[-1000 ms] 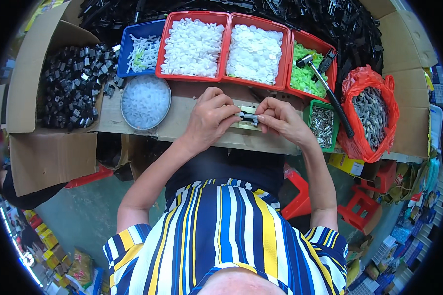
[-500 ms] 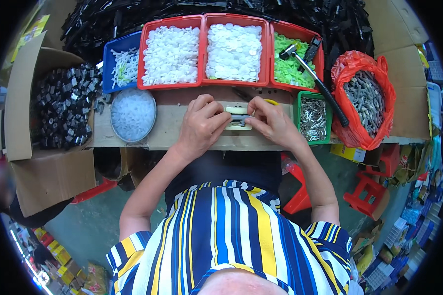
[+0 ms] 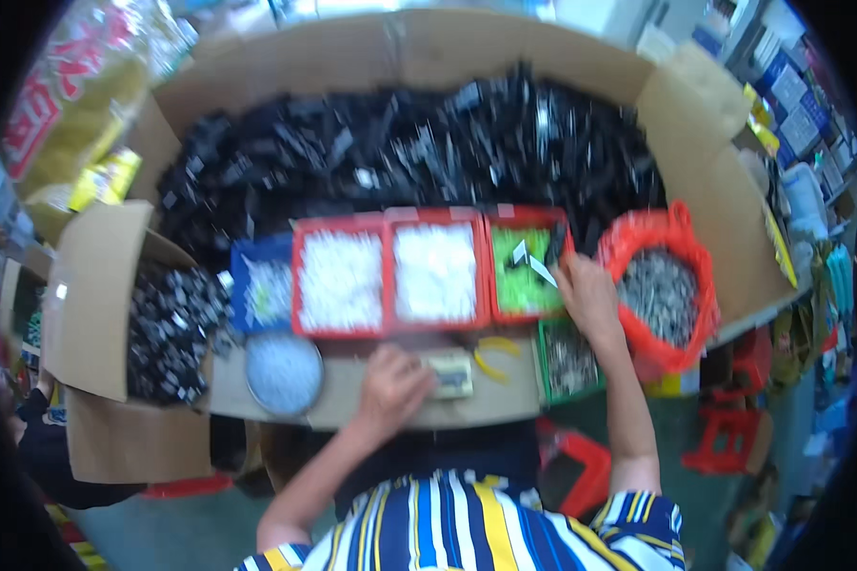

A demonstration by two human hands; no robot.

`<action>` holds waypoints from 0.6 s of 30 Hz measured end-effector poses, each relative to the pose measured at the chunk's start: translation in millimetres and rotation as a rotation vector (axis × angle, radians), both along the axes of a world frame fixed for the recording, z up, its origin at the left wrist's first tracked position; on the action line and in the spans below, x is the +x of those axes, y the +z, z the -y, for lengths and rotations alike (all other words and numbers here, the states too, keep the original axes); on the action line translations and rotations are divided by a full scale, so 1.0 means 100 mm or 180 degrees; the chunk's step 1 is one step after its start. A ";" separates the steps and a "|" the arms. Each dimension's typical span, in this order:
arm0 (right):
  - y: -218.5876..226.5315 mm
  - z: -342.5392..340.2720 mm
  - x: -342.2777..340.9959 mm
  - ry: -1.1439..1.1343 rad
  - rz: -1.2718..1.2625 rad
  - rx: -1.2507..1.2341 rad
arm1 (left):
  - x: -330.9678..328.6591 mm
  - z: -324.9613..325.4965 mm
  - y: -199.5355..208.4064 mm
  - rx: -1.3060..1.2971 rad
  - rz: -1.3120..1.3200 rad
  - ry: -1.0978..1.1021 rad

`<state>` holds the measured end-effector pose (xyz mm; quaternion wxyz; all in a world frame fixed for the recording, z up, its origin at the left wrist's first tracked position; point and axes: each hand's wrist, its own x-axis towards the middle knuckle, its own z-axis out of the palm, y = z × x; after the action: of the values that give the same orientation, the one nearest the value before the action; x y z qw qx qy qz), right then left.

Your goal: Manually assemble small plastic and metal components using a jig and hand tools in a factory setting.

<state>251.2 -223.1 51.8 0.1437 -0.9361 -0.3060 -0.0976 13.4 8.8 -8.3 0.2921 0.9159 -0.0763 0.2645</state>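
At the bench's front edge lies a small cream block (image 3: pixel 455 374) with a dark slot and a grey part in it. My left hand (image 3: pixel 395 385) is at its left end, fingers curled closed; blur hides what is between them. My right hand (image 3: pixel 588 290) is out over the right red bin, closed round the handle of a hammer (image 3: pixel 541 269). The hammer's head lies over green plastic pieces (image 3: pixel 519 290), and my hand and forearm hide the rest of its handle. Yellow-handled pliers (image 3: pixel 495 360) rest just right of the block.
Two red bins (image 3: pixel 387 285) hold white parts, beside a blue bin (image 3: pixel 241 305) and a round dish (image 3: pixel 284 373). A green tray (image 3: pixel 545 366) and red bag (image 3: pixel 628 243) of metal parts stand right. Black strips (image 3: pixel 400 152) are heaped behind; a carton (image 3: pixel 90 305) stands left.
My right hand has left the block and moved up and right to the hammer. The left hand has stayed by the block. The whole view has tilted up, showing more of the black heap.
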 end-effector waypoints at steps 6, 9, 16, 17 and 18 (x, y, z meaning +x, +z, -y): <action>-0.23 -0.07 0.22 -0.0501 0.0183 -0.0418 | -0.05 0.08 0.11 -0.0125 0.0082 0.0142; -0.22 -0.21 0.28 -0.0612 0.0108 -0.0360 | -0.04 0.05 0.14 -0.0115 0.0127 0.0215; -0.23 -0.29 0.38 -0.0453 0.0267 0.0493 | 0.02 -0.02 0.17 -0.0319 0.0217 0.0274; -0.19 -0.31 0.38 -0.0445 0.0278 0.0480 | 0.03 -0.03 0.19 -0.0462 0.0189 0.0281; -0.13 -0.34 0.37 -0.0450 0.0443 0.0565 | 0.05 -0.04 0.21 -0.0603 0.0164 0.0286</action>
<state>288.2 -189.6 39.3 0.1971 -0.9299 -0.2386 -0.1989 18.0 12.4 12.3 0.3631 0.8796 -0.0173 0.3069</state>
